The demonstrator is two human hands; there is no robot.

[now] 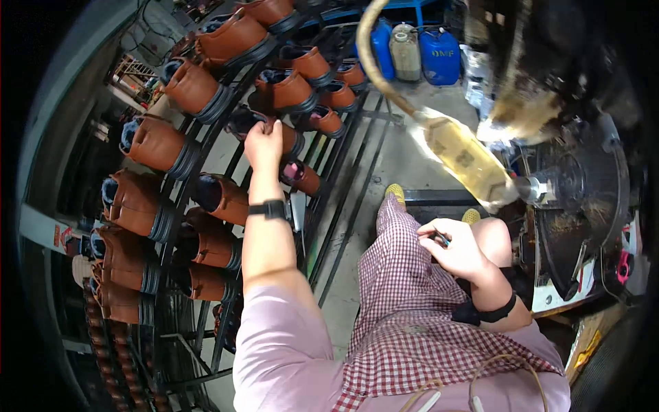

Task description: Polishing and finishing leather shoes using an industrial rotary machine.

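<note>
Head view: the left hand [263,145] pinches a brown shoe [293,141] by its collar, inside the rack's [165,275] right edge; the right hand [454,247] curls around a small dark item [446,240]. Keeping clear of neighbouring shoes [285,90] seems wise.

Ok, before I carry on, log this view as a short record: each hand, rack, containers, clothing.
Left hand: at the opening of a brown shoe
Right hand: holding a small dark object, partly hidden
Rack: black bars, rows of brown shoes with dark soles
Containers: blue jugs and a pale jug on the floor
Clothing: checked apron, yellow footwear
</note>
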